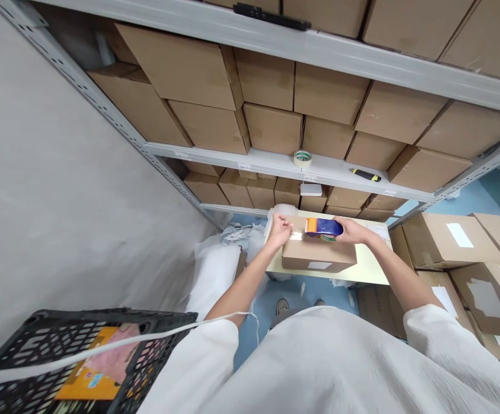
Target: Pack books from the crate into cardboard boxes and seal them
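A brown cardboard box (pixel 314 253) sits on a pale yellow table (pixel 373 267), with a white label on its near side. My right hand (pixel 350 230) is wrapped round a blue and orange tape dispenser (pixel 325 227), held over the box's top. At the box's left end my left hand (pixel 279 229) has its fingers curled together near a shiny strip of tape (pixel 295 233). Whether those fingers pinch anything is too small to make out.
Metal shelves (pixel 271 167) packed with cardboard boxes stand ahead, holding a tape roll (pixel 302 158) and a utility knife (pixel 365 175). Labelled boxes (pixel 448 241) are stacked at right. A black crate (pixel 155 345) and a white cable (pixel 146 335) are at lower left.
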`<action>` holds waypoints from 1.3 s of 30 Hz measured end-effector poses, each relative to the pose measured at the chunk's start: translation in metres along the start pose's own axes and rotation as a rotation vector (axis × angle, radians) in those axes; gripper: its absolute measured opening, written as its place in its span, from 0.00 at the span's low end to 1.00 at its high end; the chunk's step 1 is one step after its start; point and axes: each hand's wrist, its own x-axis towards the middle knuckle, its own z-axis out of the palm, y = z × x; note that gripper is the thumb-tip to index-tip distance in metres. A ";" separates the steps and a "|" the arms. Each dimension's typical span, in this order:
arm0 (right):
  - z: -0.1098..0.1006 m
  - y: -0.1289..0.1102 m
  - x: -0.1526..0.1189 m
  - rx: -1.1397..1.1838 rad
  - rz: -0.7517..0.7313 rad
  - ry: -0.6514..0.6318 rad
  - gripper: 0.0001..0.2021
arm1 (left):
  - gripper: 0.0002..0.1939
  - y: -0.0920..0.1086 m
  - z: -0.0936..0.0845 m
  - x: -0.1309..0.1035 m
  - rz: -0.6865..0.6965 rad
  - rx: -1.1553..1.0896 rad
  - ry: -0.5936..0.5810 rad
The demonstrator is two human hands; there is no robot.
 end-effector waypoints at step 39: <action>0.010 -0.041 0.015 -0.093 0.014 -0.092 0.21 | 0.12 -0.055 -0.063 -0.008 0.269 0.533 -0.020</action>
